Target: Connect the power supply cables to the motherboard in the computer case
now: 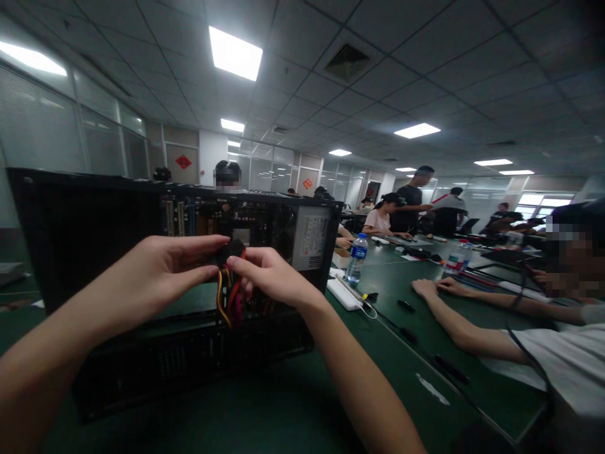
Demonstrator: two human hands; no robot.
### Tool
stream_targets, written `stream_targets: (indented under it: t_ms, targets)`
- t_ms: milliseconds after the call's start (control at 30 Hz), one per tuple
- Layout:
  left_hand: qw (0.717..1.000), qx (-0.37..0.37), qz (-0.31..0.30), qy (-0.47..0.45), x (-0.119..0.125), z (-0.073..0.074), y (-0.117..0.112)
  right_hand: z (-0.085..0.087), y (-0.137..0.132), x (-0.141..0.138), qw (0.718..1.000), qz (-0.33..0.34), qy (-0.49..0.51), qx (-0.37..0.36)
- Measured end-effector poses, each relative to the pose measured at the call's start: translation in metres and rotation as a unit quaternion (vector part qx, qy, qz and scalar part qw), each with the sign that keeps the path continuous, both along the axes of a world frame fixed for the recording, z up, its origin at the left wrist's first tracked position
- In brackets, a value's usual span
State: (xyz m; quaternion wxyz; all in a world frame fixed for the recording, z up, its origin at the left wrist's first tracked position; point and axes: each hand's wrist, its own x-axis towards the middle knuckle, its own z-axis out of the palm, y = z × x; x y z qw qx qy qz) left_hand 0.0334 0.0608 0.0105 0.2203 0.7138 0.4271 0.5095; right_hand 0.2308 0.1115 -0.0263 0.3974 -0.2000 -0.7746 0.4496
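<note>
Single head-worn view, from the wearer's head height, facing forward almost level across the green table (392, 378), left hand (172, 268) and right hand (269, 274) close to the lens, computer case (189, 359) just beyond, ceiling (302, 69) across the top.

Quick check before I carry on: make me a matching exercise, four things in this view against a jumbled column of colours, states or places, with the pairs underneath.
Things:
1. Wires
2. Computer case
3. Nearer bottle
4. Table

Descriptions:
A. Green
B. Upright, with a blue cap
C. Between the left hand and the right hand
D. Black, open on the near side

Right pairs: 1-C, 2-D, 3-B, 4-A
</note>
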Motion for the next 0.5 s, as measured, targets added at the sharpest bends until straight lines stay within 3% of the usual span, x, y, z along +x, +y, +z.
stream_targets:
  t_ms: [200, 500]
  targets:
    - [0.999, -0.001, -0.031, 0.033, 0.0032, -0.0013, -0.0002, 0.0022, -0.0003, 0.0008, 1.0, -0.028, -0.008, 0.002]
    - [0.99, 0.074, -0.043, 0.113, 0.0017, -0.0027, -0.0046, -0.0015, 0.0062, 0.0045, 1.0, 0.013, 0.018, -0.019]
